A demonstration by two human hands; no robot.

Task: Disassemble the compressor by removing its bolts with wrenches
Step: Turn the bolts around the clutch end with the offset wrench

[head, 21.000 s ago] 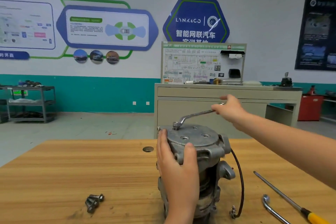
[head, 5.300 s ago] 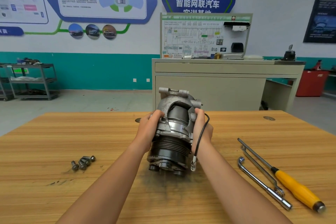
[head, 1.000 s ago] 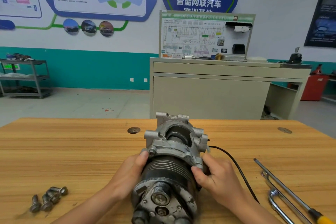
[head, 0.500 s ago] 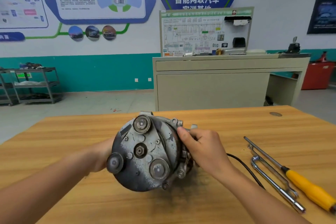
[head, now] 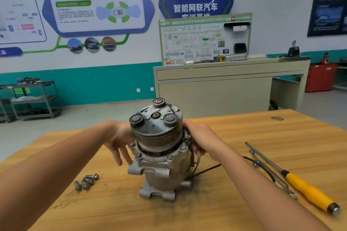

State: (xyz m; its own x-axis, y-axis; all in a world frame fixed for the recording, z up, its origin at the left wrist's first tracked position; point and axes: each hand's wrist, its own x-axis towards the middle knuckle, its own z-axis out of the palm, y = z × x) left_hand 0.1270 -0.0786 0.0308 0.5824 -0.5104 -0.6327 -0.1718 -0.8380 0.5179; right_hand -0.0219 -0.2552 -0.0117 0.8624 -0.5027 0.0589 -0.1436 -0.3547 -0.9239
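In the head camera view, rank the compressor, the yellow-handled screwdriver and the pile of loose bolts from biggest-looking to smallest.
1. compressor, bulkiest by far
2. yellow-handled screwdriver, about as long but thin
3. pile of bolts, clearly smallest

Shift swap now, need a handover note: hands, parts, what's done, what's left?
Left hand open, fingers against the left side of the compressor. Right hand grips its right side.
It stands pulley end up on the table; loose bolts lie to its left, wrench and yellow-handled screwdriver to its right, untouched.
Done: several bolts out.
Left: flange bolts under the pulley are in place; take a wrench and remove them.
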